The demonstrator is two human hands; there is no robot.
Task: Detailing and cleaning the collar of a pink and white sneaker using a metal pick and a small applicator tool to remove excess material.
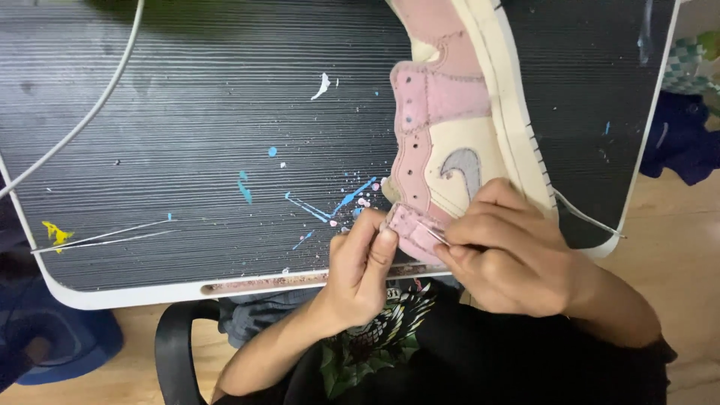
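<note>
Head view: left hand (362,264) pinches the pink heel tab of the pink-and-cream sneaker (457,127), which lies on its side at the near edge of the paint-flecked ribbed desk (187,112); right hand (501,251) grips a thin metal needle (437,237) at the tab. Best: keep the tab taut, needle shallow, fingertips off the tip.

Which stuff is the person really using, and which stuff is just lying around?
In use:
- pink and cream suede sneaker
- thin metal needle, pinched in the right hand
- left hand, its fingers on the sneaker's pink heel

Just lying about:
- white cable
- paint-splattered dark ribbed table
- blue cloth on the floor
</note>
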